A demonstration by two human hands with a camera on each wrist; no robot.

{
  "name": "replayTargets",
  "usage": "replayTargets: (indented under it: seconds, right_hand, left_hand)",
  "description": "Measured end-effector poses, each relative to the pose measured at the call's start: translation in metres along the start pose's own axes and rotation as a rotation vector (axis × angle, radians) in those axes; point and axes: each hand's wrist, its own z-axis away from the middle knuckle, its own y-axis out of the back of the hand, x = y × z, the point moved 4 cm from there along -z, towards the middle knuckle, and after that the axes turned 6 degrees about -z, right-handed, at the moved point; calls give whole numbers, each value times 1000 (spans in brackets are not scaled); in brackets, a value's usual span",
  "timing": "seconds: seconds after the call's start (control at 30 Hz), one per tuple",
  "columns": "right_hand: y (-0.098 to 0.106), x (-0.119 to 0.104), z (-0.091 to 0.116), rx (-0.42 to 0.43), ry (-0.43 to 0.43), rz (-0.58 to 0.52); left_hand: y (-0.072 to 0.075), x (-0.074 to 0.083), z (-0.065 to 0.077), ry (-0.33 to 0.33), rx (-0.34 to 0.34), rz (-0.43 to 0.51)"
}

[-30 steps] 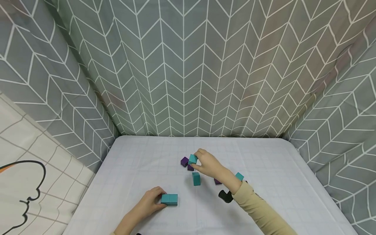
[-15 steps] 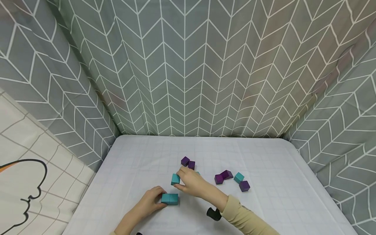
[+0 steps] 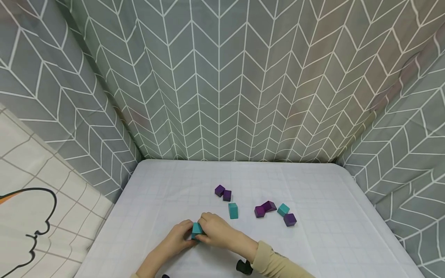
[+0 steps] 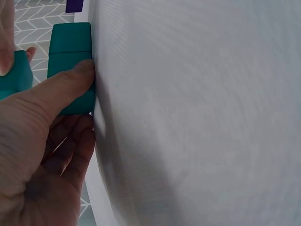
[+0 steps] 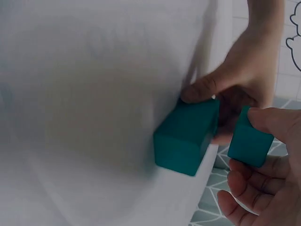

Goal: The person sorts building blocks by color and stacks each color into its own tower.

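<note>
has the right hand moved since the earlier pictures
Yes: judged against the farthest purple block in the head view, the right hand has moved left and down the picture, bringing its teal block to the left hand.

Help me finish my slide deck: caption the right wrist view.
The right hand pinches one teal block just above two teal blocks gripped by the left hand.
</note>
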Motion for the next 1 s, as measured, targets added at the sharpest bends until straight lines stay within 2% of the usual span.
replayTargets:
  seconds: [0.13,0.33,0.73,1.0]
  right_hand:
    - [-7,-4,-1,-8,14,23]
    - [-14,-6,-4,15,13,35]
    - [-18,-8,-10,45,-29,97]
    - [-17,-6,-10,27,-66,109]
  left_hand:
    - [-1,-2,-1,24,-12,-17]
    - [-1,-3,-1,-6,17,-51]
    - [0,-5,-1,1,21,-30]
    - [-2,-6,-1,-12,40,-15]
